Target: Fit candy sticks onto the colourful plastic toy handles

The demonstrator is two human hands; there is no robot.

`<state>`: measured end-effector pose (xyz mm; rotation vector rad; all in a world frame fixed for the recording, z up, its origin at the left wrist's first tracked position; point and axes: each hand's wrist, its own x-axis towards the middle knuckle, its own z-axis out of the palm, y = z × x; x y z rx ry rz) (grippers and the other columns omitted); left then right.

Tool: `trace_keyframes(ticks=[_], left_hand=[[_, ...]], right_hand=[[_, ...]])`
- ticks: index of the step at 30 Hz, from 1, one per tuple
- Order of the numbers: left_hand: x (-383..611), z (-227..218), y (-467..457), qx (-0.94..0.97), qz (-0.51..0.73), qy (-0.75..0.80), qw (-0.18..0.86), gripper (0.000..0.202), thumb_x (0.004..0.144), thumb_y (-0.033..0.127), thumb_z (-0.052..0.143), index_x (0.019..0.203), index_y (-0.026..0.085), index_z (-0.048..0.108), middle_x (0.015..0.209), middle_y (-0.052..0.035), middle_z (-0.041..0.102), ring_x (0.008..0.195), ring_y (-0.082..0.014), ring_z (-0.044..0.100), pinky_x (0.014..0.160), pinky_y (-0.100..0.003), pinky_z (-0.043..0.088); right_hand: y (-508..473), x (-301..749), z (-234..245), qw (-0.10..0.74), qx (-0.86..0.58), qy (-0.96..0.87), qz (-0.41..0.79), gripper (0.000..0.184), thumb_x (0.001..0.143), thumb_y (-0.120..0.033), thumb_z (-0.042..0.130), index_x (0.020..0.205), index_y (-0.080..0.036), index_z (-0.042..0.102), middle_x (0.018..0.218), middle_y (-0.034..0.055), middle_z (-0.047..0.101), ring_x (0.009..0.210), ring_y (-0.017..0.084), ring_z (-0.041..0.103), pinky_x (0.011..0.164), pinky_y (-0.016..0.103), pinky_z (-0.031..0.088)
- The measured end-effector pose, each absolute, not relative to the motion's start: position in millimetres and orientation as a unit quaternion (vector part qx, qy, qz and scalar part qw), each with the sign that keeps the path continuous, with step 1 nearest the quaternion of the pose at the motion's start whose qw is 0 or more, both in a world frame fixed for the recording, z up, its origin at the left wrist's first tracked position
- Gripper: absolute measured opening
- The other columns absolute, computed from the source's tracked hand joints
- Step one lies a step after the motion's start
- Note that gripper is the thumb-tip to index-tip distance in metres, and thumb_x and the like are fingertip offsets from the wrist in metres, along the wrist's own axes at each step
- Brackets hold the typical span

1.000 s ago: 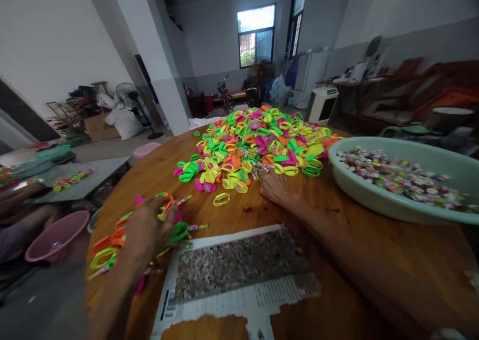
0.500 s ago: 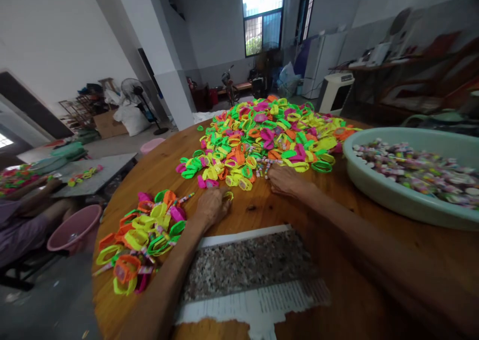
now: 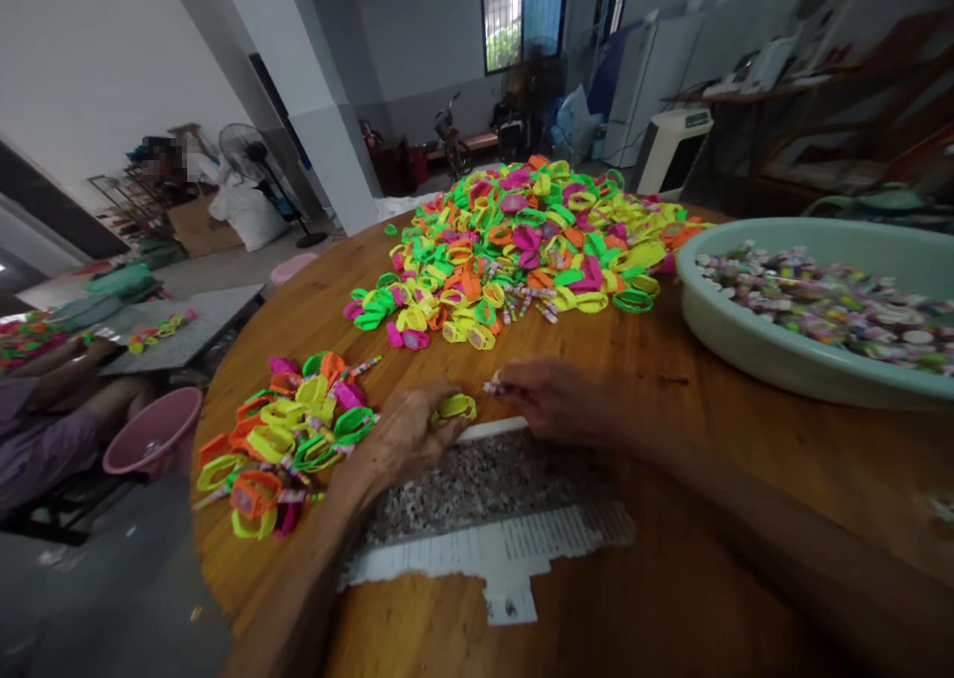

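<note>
My left hand (image 3: 406, 427) grips a yellow plastic toy watch (image 3: 456, 409) by its looped strap, just beyond the left end of a speckled stone slab (image 3: 477, 484). Close by, my right hand (image 3: 548, 395), blurred by motion, pinches a small pale piece (image 3: 493, 386) that looks like a wrapped candy roll. The two held things are near each other but apart. Beneath the slab lies torn printed paper (image 3: 514, 559). Left of my left hand is a smaller heap of coloured toy watches (image 3: 298, 429), several with candy rolls through them.
A large pile of neon toy watches (image 3: 514, 231) covers the table's far side, with loose candy rolls (image 3: 533, 300) at its near edge. To the right, a pale green basin (image 3: 775, 345) holds many small candies. Another person's arm (image 3: 71, 360) shows at a table on the left.
My right hand has come back from the pile's edge toward the slab with the small pale piece. My left hand has moved slightly right and nearer, bringing the yellow watch.
</note>
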<state>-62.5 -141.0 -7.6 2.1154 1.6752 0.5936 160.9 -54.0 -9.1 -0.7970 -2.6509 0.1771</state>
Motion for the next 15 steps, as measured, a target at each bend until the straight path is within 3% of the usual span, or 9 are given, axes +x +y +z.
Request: trace_keyframes(ticks=[4,15], left_hand=[[-56.8,-11.4,-152.3,0.760,0.191,0.590,0.195,0.033,0.088,0.028,0.058,0.120,0.020,0.066,0.111,-0.0077,0.072,0.102,-0.0237,0.066,0.088,-0.036,0.051],[-55.1,-24.2,-158.3,0.768,0.225,0.566,0.199,0.025,0.089,0.024,0.057,0.111,0.020,0.068,0.108,-0.0075,0.071,0.102,-0.0228,0.064,0.089,-0.035,0.050]], right_hand=[[-93.9,163.9,-15.8,0.184,-0.241,-0.946,0.116,0.014,0.096,-0.017,0.051,0.093,-0.015,0.065,0.096,0.0077,0.065,0.089,0.018,0.057,0.079,0.031,0.039],[-105.1,165.4,-31.2,0.212,-0.249,-0.938,0.116,0.013,0.095,-0.017,0.050,0.090,-0.016,0.062,0.088,0.0063,0.062,0.081,0.018,0.054,0.070,0.030,0.038]])
